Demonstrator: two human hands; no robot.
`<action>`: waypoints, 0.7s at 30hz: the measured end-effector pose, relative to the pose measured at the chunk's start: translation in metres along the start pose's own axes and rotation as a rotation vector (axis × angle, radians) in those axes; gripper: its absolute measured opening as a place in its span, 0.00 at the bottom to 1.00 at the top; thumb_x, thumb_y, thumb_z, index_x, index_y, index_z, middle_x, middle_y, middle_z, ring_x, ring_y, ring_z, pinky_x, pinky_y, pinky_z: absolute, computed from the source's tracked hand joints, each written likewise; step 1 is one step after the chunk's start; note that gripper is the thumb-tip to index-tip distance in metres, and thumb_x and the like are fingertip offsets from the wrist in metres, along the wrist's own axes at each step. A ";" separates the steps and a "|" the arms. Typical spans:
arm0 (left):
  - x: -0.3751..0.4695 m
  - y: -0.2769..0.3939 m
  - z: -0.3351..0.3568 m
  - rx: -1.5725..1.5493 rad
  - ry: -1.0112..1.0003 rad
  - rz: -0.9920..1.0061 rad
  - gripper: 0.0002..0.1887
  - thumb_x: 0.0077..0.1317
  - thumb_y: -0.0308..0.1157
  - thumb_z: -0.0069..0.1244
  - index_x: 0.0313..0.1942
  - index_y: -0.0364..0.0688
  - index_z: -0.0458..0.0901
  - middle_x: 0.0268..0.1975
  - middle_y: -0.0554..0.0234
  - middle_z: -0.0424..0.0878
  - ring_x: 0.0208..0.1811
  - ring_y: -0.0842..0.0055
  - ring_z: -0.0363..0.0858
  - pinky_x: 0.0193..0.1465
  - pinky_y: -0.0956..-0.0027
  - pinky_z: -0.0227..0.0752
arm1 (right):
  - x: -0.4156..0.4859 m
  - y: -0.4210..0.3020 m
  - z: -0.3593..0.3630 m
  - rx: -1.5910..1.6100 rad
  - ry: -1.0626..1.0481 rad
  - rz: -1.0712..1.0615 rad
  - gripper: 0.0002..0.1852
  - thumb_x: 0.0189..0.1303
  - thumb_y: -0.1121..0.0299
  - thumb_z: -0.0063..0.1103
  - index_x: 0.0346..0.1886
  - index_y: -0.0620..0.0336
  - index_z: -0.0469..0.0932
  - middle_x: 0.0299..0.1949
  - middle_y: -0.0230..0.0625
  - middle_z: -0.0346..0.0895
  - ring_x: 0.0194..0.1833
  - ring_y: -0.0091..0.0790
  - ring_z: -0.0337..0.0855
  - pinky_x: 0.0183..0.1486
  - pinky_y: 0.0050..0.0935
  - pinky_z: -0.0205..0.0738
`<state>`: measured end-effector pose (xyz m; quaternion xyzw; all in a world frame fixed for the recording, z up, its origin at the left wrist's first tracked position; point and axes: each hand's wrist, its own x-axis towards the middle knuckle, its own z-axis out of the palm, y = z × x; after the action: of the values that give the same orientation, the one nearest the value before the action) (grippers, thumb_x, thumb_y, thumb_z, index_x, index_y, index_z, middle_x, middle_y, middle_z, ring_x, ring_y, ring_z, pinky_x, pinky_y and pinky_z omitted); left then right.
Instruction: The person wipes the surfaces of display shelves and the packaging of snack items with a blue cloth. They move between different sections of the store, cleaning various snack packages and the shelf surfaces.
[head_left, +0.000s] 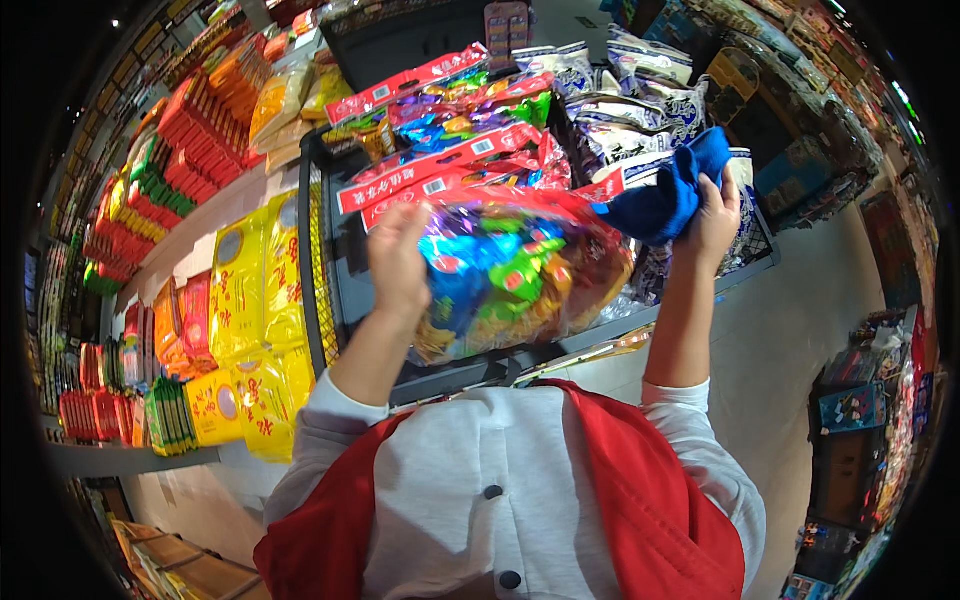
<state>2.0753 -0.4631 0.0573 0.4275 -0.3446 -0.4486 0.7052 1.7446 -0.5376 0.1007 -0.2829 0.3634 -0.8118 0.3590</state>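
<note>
My left hand (400, 259) grips the left edge of a clear bag of candies (517, 270), which is full of colourful wrapped pieces and has a red top. The bag is tilted up in front of me and slightly blurred. In my right hand (709, 221) is a bunched blue cloth (671, 195), close to the bag's upper right corner. Behind the held bag, several similar candy bags (465, 150) with red header strips lie in rows in a dark display bin (319, 247). White bags with blue print (619, 112) fill the bin's right part.
Yellow packages (240, 285) stand on the shelf at left, with red packets (202, 124) stacked farther up. Another goods display (855, 412) stands at right, beyond the pale floor (780, 315). A wooden crate (180, 562) is at lower left.
</note>
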 end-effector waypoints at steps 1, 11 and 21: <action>0.016 0.009 -0.002 -0.094 -0.018 0.054 0.05 0.71 0.29 0.54 0.35 0.40 0.81 0.33 0.68 0.84 0.33 0.84 0.80 0.38 0.76 0.74 | -0.009 -0.004 0.015 -0.083 -0.033 -0.177 0.26 0.64 0.82 0.52 0.68 0.67 0.69 0.61 0.46 0.74 0.55 0.35 0.79 0.58 0.31 0.76; 0.113 -0.056 -0.111 -0.210 -0.149 -0.307 0.18 0.78 0.38 0.39 0.58 0.36 0.76 0.55 0.49 0.82 0.56 0.61 0.82 0.59 0.54 0.78 | -0.153 0.101 0.076 -0.613 -1.147 -0.916 0.14 0.51 0.70 0.60 0.43 0.53 0.83 0.45 0.41 0.78 0.48 0.46 0.79 0.47 0.41 0.77; 0.123 -0.100 -0.112 -0.302 0.661 -0.412 0.12 0.72 0.29 0.49 0.53 0.35 0.78 0.52 0.49 0.84 0.49 0.60 0.85 0.52 0.53 0.81 | -0.045 0.111 0.035 -1.042 -0.447 -0.686 0.14 0.45 0.80 0.57 0.37 0.59 0.85 0.35 0.46 0.81 0.41 0.51 0.79 0.46 0.44 0.73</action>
<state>2.1830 -0.5677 -0.0656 0.5002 0.0625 -0.4645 0.7281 1.8379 -0.5692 0.0238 -0.6807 0.5148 -0.5198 -0.0370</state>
